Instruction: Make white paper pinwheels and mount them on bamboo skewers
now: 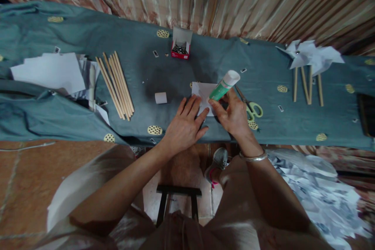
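Observation:
My right hand [233, 116] is closed around a green and white glue tube [224, 85], tilted with its tip down on a white square of paper [202, 93]. My left hand [185, 124] lies flat with fingers spread, pressing the paper's near left corner onto the teal cloth-covered table [293, 121]. A small white cap or roll [161, 97] sits just left of the paper.
A bundle of wooden sticks [116, 84] lies left, beside loose white sheets [51, 71]. A red box of pins [180, 48] stands at the back. Green-handled scissors [251, 108] lie right of my hand. White paper pinwheels on sticks [309, 60] rest far right. Paper scraps [319, 195] cover the floor.

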The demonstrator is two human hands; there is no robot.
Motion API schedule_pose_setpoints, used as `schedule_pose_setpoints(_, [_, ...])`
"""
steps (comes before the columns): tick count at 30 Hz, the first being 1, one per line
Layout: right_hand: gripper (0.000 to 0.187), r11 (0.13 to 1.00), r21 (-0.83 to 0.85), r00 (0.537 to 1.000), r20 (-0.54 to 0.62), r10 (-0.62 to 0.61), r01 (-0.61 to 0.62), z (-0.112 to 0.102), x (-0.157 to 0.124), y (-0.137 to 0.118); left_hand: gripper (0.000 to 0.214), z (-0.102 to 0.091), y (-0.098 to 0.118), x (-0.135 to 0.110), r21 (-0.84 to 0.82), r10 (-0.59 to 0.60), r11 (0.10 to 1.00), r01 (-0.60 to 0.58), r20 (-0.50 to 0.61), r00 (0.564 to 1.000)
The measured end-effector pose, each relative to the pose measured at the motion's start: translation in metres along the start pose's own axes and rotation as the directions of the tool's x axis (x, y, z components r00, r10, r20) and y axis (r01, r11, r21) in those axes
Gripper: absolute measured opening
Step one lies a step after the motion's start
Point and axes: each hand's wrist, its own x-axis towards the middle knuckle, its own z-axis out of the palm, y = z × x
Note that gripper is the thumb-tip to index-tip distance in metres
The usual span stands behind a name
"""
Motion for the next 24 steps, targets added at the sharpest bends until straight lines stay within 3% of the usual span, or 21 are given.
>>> schedule_pose_setpoints(16, [0.026, 0.996, -0.086, 0.999, -0.043, -0.009, 0.005, 0.0046, 0.0091, 0.0043, 0.054, -0.0013, 0.0010, 0.0011, -0.018, -0.007, 1.000, 0.007, 0.010, 1.000])
schedule_pose_setpoints(24, [0.029, 1.000, -0.019, 0.999, -0.034, -0.007, 0.006, 0.0078, 0.0102, 0.0016, 0.054, -0.0004, 0.0002, 0.0005, -0.032, -0.004, 0.999, 0.004, -0.001, 1.000])
